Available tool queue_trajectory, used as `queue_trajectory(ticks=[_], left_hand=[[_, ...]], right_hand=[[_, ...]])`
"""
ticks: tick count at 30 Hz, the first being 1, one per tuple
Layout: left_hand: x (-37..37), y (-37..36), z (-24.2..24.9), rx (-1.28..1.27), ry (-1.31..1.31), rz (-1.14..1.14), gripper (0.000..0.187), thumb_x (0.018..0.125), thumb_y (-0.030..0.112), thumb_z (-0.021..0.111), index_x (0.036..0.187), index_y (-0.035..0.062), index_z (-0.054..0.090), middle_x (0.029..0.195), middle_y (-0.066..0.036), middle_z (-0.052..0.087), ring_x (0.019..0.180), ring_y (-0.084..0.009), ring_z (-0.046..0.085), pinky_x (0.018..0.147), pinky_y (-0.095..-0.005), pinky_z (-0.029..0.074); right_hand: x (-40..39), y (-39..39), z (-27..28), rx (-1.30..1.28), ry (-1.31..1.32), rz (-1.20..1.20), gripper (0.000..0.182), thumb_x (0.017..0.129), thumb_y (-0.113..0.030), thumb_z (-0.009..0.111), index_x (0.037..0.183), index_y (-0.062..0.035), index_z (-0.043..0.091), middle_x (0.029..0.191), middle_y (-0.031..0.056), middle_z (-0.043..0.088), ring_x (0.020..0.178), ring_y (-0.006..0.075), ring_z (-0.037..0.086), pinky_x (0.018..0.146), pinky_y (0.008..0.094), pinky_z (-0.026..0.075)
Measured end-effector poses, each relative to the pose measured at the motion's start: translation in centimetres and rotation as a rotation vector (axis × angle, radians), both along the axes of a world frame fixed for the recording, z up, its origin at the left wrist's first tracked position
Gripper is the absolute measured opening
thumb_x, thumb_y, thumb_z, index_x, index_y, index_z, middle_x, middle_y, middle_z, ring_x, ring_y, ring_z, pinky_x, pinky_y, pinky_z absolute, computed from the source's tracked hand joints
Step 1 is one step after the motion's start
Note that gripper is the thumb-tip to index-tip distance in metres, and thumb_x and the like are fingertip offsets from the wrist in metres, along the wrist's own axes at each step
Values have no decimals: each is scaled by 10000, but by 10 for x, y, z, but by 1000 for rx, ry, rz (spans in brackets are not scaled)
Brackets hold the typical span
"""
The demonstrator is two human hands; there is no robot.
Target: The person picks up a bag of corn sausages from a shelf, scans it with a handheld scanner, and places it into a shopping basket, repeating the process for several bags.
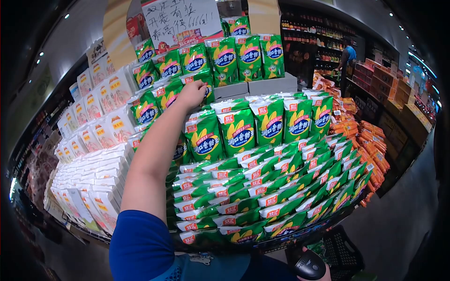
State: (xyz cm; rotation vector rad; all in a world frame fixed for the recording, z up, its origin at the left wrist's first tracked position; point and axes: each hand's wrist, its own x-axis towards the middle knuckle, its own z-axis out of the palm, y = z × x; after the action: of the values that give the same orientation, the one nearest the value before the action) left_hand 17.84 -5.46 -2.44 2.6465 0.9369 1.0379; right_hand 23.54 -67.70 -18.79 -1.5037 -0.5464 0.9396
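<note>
My left hand [192, 92] reaches up over the stepped display, its fingers closed at the top of a green snack pack [206, 80] in an upper row. Part of that pack is behind my hand. Green packs [238, 131] with yellow corn pictures and white top edges stand around and below it. At the bottom edge, my right hand [323, 275] is mostly cut off and closed around a black, rounded handheld device [309, 265], whose exact kind I cannot make out. Beside it is a black plastic basket [346, 248] with something green [318, 248] at its near side.
White packs [101, 180] are stacked in steps on the left. Orange-wrapped packs [370, 150] pile up on the right. A handwritten sign [183, 21] stands behind the top row. Farther right, a person [347, 58] is near bottle shelves [323, 33] and stacked boxes [382, 77].
</note>
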Motion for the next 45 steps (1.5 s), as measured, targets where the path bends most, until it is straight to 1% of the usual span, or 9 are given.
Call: queue_trajectory(ticks=[19, 22, 25, 32, 37, 38, 41, 43, 45], left_hand=[[-9, -37, 2, 68, -57, -3, 258, 886, 237, 521, 935, 13, 642, 863, -216, 643, 829, -367, 618, 734, -428, 474], [-9, -41, 2, 56, -37, 20, 259, 909, 254, 522, 956, 27, 636, 805, -171, 631, 751, -289, 607, 692, -382, 463], [-12, -73, 10, 8, -113, -17, 254, 873, 222, 529, 925, 2, 646, 823, -189, 646, 792, -320, 630, 714, -397, 481], [-14, -153, 5, 306, -95, -495, 155, 863, 121, 541, 869, -9, 626, 833, -128, 636, 758, -254, 612, 697, -337, 482], [-16, -258, 11, 522, 92, -894, 101, 746, 2, 543, 822, 15, 608, 827, -109, 634, 745, -275, 616, 664, -369, 505], [-14, -283, 12, 616, 98, -985, 107, 749, 38, 563, 842, 24, 615, 838, -103, 634, 732, -272, 620, 646, -370, 508], [-13, -360, 14, 510, 340, -1168, 109, 803, 128, 577, 833, 40, 634, 893, -86, 630, 782, -232, 616, 666, -340, 509], [-6, -406, -6, 515, 277, -1223, 131, 818, 153, 580, 839, 41, 645, 898, -86, 635, 767, -221, 612, 660, -330, 506], [12, -452, -21, 451, 303, -1287, 156, 825, 181, 592, 850, 41, 655, 907, -82, 641, 754, -214, 608, 652, -318, 501]], right_hand=[[0, 2, -4, 59, -59, 41, 594, 669, 16, 787, 1215, 4, 553, 1070, 75, 644, 952, 143, 611, 855, 292, 487], [-1, 2, -2, 67, -39, 37, 594, 669, 19, 784, 1216, 5, 552, 1062, 74, 649, 944, 139, 612, 852, 291, 487], [-1, 2, 2, 50, -3, 18, 593, 668, 22, 782, 1215, 6, 552, 1065, 76, 648, 945, 137, 611, 854, 289, 485], [12, -12, -20, -32, -37, 59, 573, 667, 25, 780, 1196, 12, 561, 1055, 78, 649, 941, 133, 611, 853, 287, 485], [31, -39, -38, 36, -24, 12, 540, 670, 27, 778, 1170, 16, 574, 1036, 77, 654, 929, 135, 614, 852, 281, 479], [36, -48, -45, 34, -29, -4, 526, 678, 17, 776, 1165, 13, 578, 1034, 78, 655, 927, 136, 614, 852, 284, 478], [58, -82, -61, -3, -19, -43, 488, 703, -23, 770, 1156, 1, 590, 1031, 79, 657, 923, 141, 615, 853, 298, 476], [74, -109, -56, -82, 33, -60, 469, 723, -62, 767, 1157, -10, 595, 1034, 82, 658, 923, 146, 614, 856, 309, 475], [105, -148, -86, -72, -165, -4, 494, 719, -75, 744, 1174, -1, 568, 1051, 122, 652, 956, 199, 619, 873, 324, 469]])
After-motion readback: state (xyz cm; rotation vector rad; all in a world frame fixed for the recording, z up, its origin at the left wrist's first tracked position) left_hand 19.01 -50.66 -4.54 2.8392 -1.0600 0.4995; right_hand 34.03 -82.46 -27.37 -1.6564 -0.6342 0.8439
